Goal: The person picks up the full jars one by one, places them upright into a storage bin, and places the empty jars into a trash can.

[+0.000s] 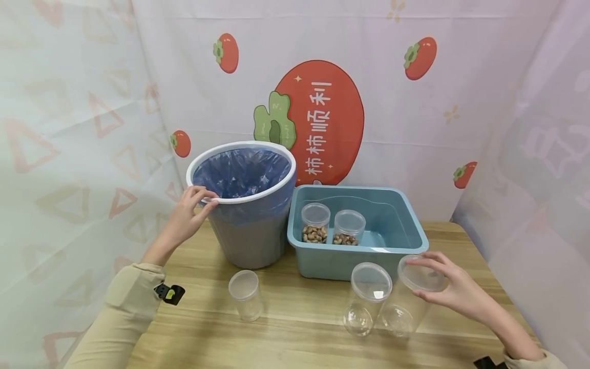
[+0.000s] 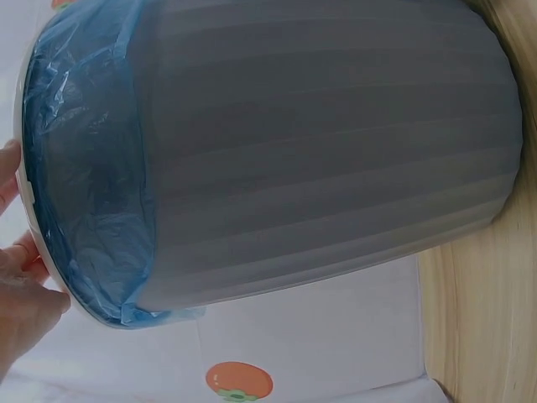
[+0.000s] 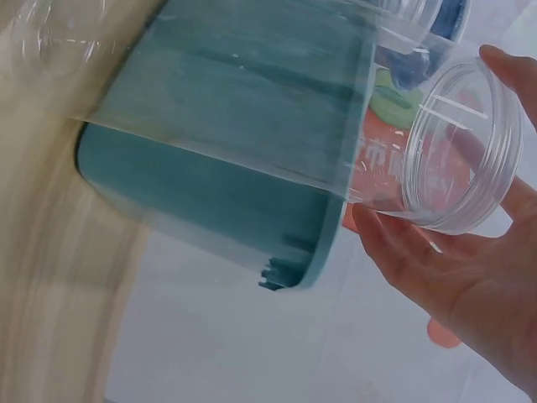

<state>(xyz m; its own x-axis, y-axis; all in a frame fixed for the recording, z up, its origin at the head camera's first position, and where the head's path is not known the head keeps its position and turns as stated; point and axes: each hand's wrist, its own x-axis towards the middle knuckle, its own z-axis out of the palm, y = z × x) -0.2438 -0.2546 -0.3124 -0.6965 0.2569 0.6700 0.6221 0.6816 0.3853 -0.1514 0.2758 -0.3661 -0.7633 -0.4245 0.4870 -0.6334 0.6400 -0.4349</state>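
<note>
My left hand (image 1: 191,212) holds the white rim of a grey trash can (image 1: 251,243) lined with a blue bag (image 2: 92,168). In the left wrist view its fingers and thumb lie right at that rim. On the right, my right hand (image 1: 454,284) grips a tall clear plastic jar (image 3: 457,147) round its lidded top, thumb on one side and fingers on the other. Nothing shows inside this jar. Close beside it stands another tall clear lidded jar (image 1: 371,283). A smaller clear jar (image 1: 245,289) is on the table in front of the trash can.
A blue-green tub (image 1: 350,264) stands right of the trash can. Inside it are two lidded jars, the left one (image 1: 315,220) and the right one (image 1: 349,225), each partly filled with brown nuts. A wooden table (image 1: 295,343) lies beneath, with printed curtains (image 1: 378,148) behind and at both sides.
</note>
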